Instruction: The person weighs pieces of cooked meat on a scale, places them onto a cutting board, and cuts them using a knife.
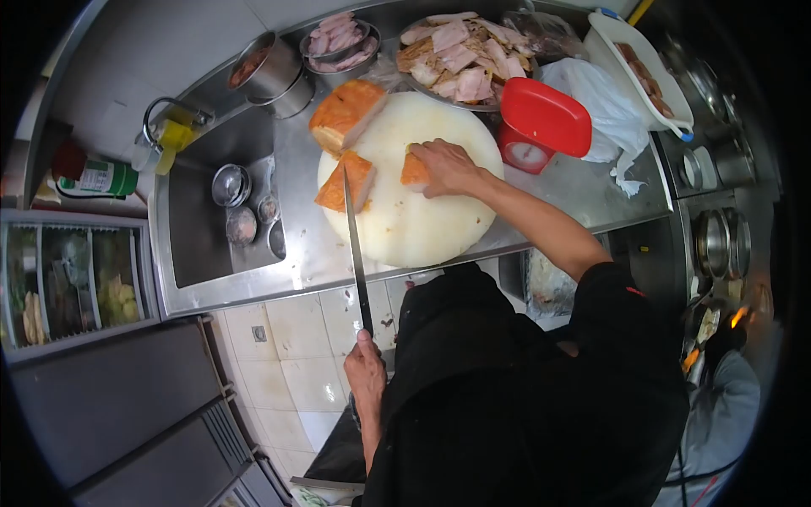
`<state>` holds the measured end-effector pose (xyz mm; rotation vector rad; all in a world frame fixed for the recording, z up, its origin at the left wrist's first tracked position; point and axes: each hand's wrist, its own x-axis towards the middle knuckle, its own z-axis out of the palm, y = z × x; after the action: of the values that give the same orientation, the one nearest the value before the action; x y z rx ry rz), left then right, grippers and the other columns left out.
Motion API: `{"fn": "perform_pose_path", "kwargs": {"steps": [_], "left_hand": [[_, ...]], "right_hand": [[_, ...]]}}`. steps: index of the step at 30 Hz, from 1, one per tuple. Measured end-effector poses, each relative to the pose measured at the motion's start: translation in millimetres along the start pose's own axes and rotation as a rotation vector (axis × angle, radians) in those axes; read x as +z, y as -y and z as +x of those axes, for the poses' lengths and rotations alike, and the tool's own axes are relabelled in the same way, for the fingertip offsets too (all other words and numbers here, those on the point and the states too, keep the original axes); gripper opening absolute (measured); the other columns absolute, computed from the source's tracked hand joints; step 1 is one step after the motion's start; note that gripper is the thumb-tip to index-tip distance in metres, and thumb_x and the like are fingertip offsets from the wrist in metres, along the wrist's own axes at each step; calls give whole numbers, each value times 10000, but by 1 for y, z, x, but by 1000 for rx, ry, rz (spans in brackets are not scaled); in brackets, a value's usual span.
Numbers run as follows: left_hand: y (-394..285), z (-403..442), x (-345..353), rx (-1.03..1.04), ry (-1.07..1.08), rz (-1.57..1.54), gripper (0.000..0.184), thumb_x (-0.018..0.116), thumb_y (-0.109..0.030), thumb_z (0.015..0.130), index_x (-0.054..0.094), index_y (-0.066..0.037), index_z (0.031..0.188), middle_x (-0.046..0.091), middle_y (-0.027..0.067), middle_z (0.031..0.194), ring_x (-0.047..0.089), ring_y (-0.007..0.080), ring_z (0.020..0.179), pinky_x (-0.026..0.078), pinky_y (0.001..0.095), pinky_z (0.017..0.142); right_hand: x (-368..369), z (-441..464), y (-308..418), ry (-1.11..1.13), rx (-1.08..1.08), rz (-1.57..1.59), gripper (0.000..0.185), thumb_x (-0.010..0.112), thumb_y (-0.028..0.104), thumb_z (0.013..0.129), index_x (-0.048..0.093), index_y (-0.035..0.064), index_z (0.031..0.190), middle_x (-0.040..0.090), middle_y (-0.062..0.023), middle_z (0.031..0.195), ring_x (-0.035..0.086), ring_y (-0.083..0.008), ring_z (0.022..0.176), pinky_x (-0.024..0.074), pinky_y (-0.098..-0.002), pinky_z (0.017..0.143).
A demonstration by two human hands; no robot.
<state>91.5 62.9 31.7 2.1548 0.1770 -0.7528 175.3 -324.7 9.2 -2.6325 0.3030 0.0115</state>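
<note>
My left hand (366, 369) is closed round the handle of a long knife (353, 241), low and to the left of my body. The blade points up across the counter's front edge, its tip at a cut piece of roast pork (347, 182) with orange-brown skin. My right hand (446, 167) reaches over the round white cutting board (422, 224), fingers curled over a smaller piece of roast pork (413, 171), partly hidden under them. A larger slab of roast pork (348, 112) rests at the board's upper left edge.
Behind the board stand a tray of sliced meat (463, 57), metal bowls of meat (342, 46) and a red scale (541, 127). A sink (211, 262) with small bowls lies left. A white tub (604, 42) sits at upper right. Another person's grey sleeve (731, 422) shows near a flame at right.
</note>
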Motion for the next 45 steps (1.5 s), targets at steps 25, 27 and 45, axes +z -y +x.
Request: {"fn": "perform_pose_path", "kwargs": {"steps": [25,27,45], "left_hand": [[8,11,-21,136,81,-171,641,448,-602,1002,365,-107,603,332,-32,517,315,74,428,217,284,398],[10,8,-19,133,83,-193,640,449,-602,1001,376,-103,607,334,-31,519,316,76,431,218,288,400],[17,18,4,169,142,-141,644,417,-574,1021,434,-77,612,364,-16,509,354,91,423,262,297,397]], "right_hand": [[-141,-71,-140,-331,572,-85,899,836,266,491,589,39,1325,668,-194,1210,631,-337,1132,502,-372,992],[-138,-72,-142,-349,545,-89,909,860,259,499,575,17,1328,672,-196,1202,639,-336,1117,498,-360,991],[-165,-83,-118,-359,450,-161,912,891,339,561,551,31,1349,645,-205,1252,624,-342,1144,491,-378,994]]}}
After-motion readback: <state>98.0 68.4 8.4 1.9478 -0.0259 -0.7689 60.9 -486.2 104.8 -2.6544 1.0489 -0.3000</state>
